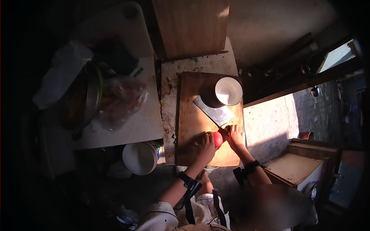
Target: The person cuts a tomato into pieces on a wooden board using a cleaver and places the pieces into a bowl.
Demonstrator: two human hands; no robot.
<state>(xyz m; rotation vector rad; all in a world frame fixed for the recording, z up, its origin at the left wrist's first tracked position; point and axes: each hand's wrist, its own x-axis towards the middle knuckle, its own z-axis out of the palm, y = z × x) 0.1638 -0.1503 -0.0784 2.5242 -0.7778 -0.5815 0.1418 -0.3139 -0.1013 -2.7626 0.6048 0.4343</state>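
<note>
A wooden cutting board (189,115) lies in front of me. My left hand (206,146) is wrapped round a round red item (217,139) near the board's lower middle. To its right, my right hand (234,136) grips the handle end of a cleaver (214,111); most of the handle is hidden by the fingers. The cleaver's broad blade lies flat over the board, pointing up and left. A white bowl (229,91) stands at the board's upper right, just beyond the blade.
On the left, a pale table (150,127) holds a clear plastic bag (121,98) and a metal pan. A white bucket (139,158) stands below its edge. An upright wooden panel (192,29) is behind the board. A wooden cabinet (295,167) stands at the lower right.
</note>
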